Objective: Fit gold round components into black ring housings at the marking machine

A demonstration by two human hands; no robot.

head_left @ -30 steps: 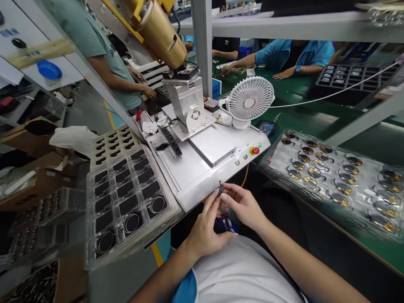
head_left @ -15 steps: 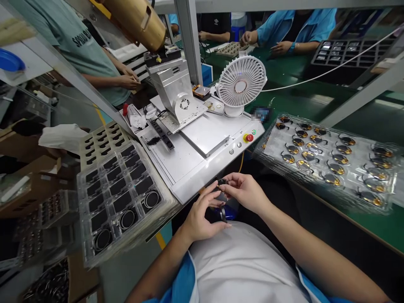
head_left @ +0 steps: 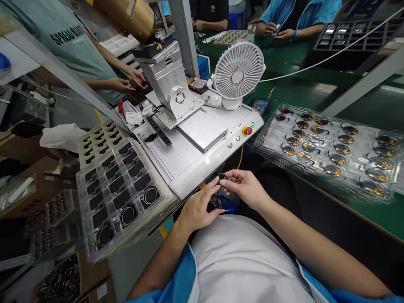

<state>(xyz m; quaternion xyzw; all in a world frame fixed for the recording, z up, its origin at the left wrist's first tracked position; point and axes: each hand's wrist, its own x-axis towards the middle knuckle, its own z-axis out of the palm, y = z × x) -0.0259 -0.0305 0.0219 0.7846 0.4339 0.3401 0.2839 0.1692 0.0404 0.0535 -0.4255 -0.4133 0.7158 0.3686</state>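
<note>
While a co-worker's green T-shirt (head_left: 63, 38) at upper left reads "SPREAD" and a blurred word, the left hand (head_left: 198, 206) and right hand (head_left: 246, 189) hold what looks like a small dark ring (head_left: 222, 176), fingers (head_left: 214, 185) clamped on it, just off the front edge of the white machine base (head_left: 189, 168).

"SPREAD" in white capitals, on a co-worker's teal T-shirt (head_left: 66, 50), next word unclear

A small black ring (head_left: 222, 176) is pinched upright between the left hand (head_left: 200, 206) and right hand (head_left: 246, 188). Its thin band is dark; finer detail is too small to tell.
</note>
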